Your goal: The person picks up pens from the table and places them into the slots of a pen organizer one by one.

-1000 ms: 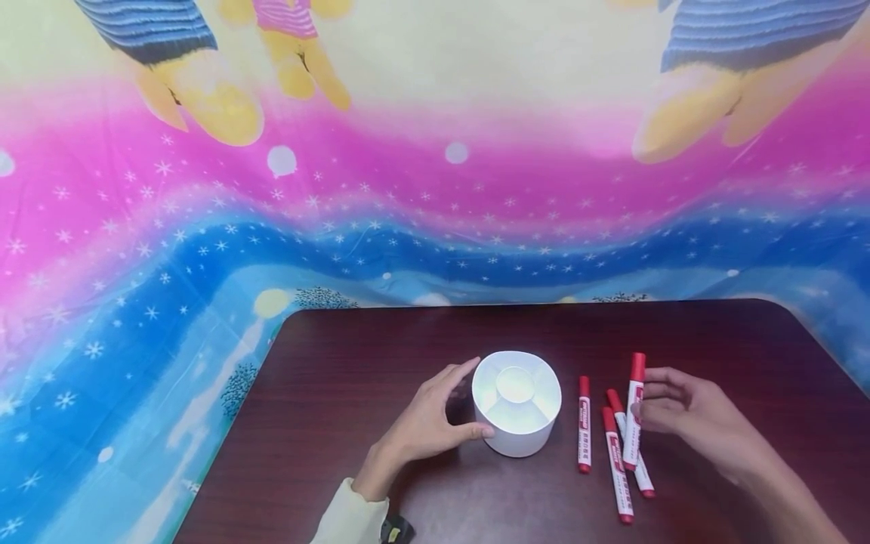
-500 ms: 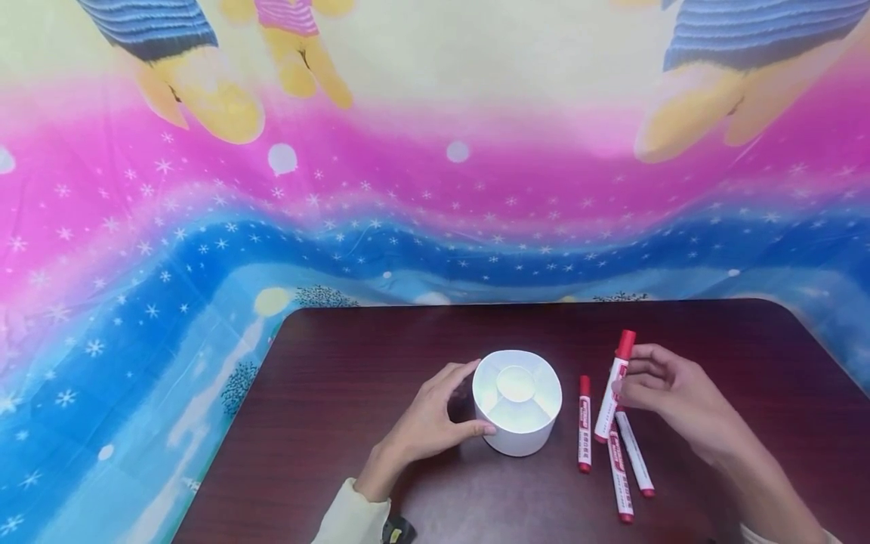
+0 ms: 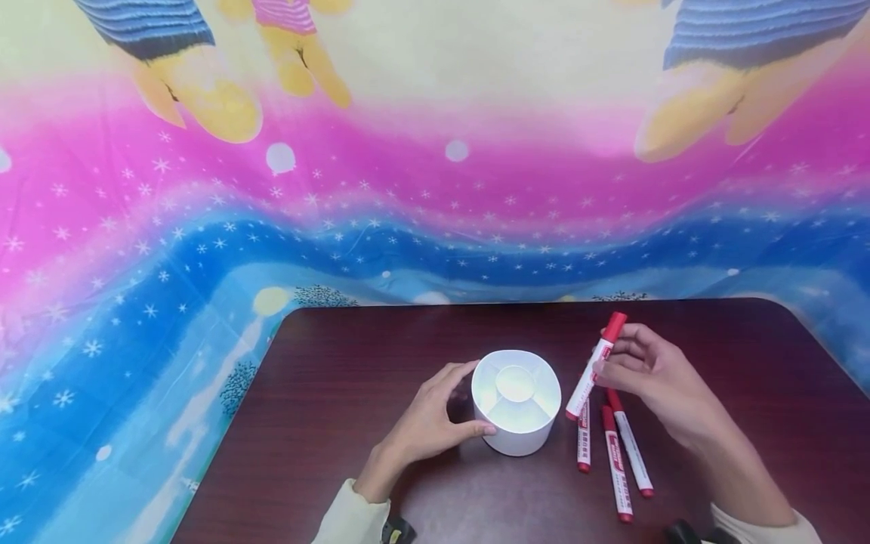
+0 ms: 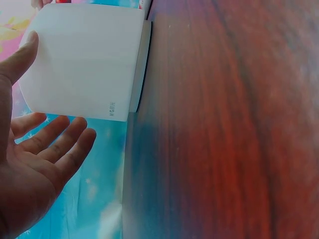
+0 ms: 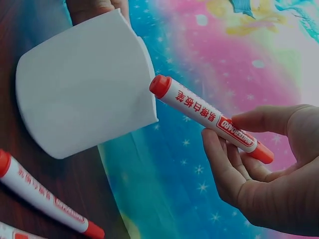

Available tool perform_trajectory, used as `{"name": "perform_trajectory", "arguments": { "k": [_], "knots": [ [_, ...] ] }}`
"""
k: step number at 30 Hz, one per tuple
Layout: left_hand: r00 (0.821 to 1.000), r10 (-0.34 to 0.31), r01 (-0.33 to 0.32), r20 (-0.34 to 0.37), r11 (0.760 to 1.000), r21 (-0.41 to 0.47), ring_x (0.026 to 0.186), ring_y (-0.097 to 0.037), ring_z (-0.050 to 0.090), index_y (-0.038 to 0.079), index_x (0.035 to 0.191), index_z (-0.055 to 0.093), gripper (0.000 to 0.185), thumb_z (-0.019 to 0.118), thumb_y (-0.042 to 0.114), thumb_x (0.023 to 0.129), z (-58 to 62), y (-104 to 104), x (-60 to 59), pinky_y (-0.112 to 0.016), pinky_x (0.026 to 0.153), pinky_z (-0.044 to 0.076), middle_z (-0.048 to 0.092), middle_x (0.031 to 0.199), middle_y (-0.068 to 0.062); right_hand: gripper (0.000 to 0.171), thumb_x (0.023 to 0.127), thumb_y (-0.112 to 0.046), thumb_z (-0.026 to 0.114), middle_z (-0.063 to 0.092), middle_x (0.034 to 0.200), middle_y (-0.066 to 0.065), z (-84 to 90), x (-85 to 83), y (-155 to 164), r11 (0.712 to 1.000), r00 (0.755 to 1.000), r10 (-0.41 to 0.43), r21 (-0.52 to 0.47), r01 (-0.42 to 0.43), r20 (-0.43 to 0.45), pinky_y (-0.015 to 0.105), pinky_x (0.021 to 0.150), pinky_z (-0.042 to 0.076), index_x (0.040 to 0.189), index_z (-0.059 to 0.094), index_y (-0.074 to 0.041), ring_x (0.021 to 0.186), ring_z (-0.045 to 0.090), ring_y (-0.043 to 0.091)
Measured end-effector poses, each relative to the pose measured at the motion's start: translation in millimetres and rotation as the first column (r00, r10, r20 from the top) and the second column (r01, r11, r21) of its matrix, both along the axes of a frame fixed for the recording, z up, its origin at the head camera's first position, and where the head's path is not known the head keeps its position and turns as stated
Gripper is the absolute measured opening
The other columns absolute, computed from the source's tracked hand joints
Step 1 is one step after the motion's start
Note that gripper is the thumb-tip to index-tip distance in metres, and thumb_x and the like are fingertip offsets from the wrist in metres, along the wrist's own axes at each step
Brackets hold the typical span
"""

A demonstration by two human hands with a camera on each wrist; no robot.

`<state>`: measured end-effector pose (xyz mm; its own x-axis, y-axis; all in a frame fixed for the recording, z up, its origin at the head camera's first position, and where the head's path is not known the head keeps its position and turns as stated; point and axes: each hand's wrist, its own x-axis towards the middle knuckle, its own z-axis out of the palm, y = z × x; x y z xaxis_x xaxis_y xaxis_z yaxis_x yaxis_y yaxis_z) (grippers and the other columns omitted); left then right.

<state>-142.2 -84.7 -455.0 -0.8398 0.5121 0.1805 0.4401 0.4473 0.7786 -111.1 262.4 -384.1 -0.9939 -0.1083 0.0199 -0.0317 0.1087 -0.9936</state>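
A round white holder [image 3: 516, 402] [image 4: 84, 59] [image 5: 82, 94] with inner compartments stands on the dark wooden table [image 3: 381, 355]. My left hand [image 3: 435, 419] [image 4: 35, 164] cups its left side, thumb on the front wall and fingers spread at the back. My right hand [image 3: 646, 374] [image 5: 259, 164] pinches a red-capped white marker [image 3: 595, 366] [image 5: 209, 118] lifted off the table and tilted, its lower end close to the holder's right rim. Three more red markers [image 3: 615, 453] lie on the table below that hand.
A colourful cartoon-printed cloth [image 3: 204, 227] hangs behind the table and drapes down on the left. The table's far edge and rounded corners are in view, with bare wood [image 3: 782, 378] to the right and behind the holder.
My right hand lifted one marker off the group and carried it up and left toward the holder, tilting it. The left hand stayed on the holder.
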Motion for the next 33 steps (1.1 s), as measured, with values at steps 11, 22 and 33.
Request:
{"name": "perform_trajectory", "arguments": {
  "k": [11,22,33],
  "knots": [
    [1.0,0.01,-0.01,0.005,1.0,-0.011,0.121,-0.013,0.068,0.031,0.161,0.047,0.095,0.095,0.044,0.081,1.3,0,0.8,-0.033,0.105,0.06,0.062,0.145,0.008,0.039,0.1,0.004,0.07,0.068,0.113,-0.001,5.3,-6.5,-13,0.992,1.0,0.015,-0.124,-0.015,-0.005,0.028,0.085,0.066,0.131,0.051,-0.009,0.097,0.076,0.01],
    [1.0,0.004,-0.004,-0.005,1.0,0.005,0.123,-0.012,0.066,0.029,0.16,0.048,0.094,0.096,0.041,0.08,0.0,1,-0.3,-0.033,0.106,0.059,0.063,0.145,0.008,0.033,0.104,-0.004,0.068,0.066,0.111,0.0,3.2,-10.3,-23,0.996,1.0,0.001,-0.093,-0.001,0.007,0.032,0.087,0.067,0.13,0.048,-0.005,0.098,0.076,0.01],
    [1.0,0.006,-0.006,0.004,1.0,0.004,0.125,-0.011,0.065,0.032,0.161,0.047,0.094,0.096,0.043,0.08,-1.5,0,-0.7,-0.033,0.106,0.059,0.063,0.144,0.01,0.035,0.106,-0.012,0.069,0.065,0.109,0.002,2.1,-13.3,-24,0.999,0.998,-0.038,-0.021,0.039,0.057,0.03,0.087,0.066,0.132,0.048,-0.001,0.096,0.077,0.011]
  ]
}}
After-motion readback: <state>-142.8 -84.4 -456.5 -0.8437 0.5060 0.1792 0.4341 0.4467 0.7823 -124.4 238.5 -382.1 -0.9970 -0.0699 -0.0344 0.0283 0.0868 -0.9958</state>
